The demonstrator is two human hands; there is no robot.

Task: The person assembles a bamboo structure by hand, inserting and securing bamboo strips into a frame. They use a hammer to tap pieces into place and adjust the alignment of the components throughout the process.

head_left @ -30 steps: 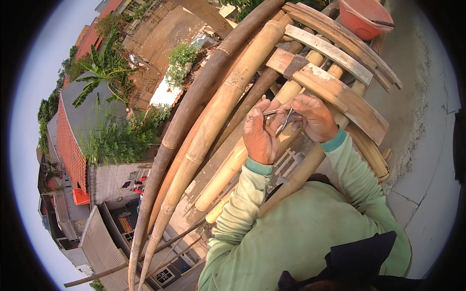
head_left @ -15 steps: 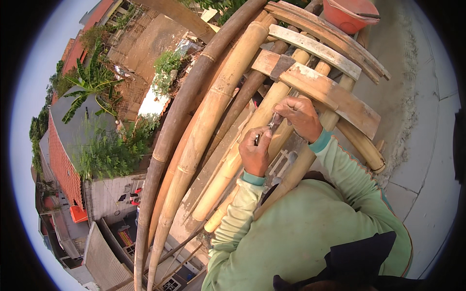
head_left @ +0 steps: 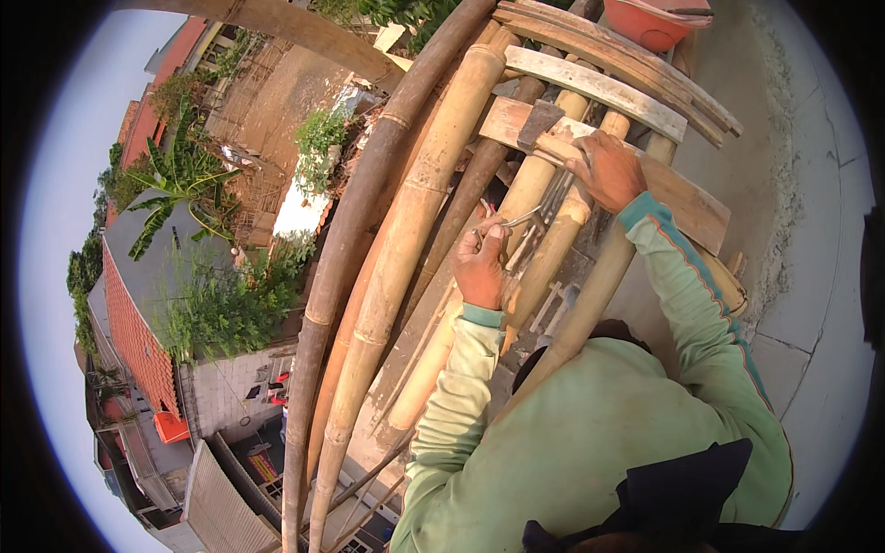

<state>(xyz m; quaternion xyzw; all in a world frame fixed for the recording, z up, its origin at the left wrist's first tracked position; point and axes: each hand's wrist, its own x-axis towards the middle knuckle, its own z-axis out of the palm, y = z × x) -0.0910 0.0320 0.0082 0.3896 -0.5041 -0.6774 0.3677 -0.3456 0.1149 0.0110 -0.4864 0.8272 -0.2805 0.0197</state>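
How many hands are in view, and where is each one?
2. The left hand grips a thin metal tool against the bamboo poles; the right hand rests higher, on a wooden plank. No others show.

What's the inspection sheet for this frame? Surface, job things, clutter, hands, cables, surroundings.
Surface: concrete ledge, bare at right.
Job's things: thin metal wire at a bamboo pole; a wooden plank crosses the poles.
Clutter: orange tub at top; loose slats.
Hands: left hand pinches the wire; right hand rests on the plank by more wire strands.
Cables: nothing seen.
Surroundings: rooftops, trees and a street far below at left.
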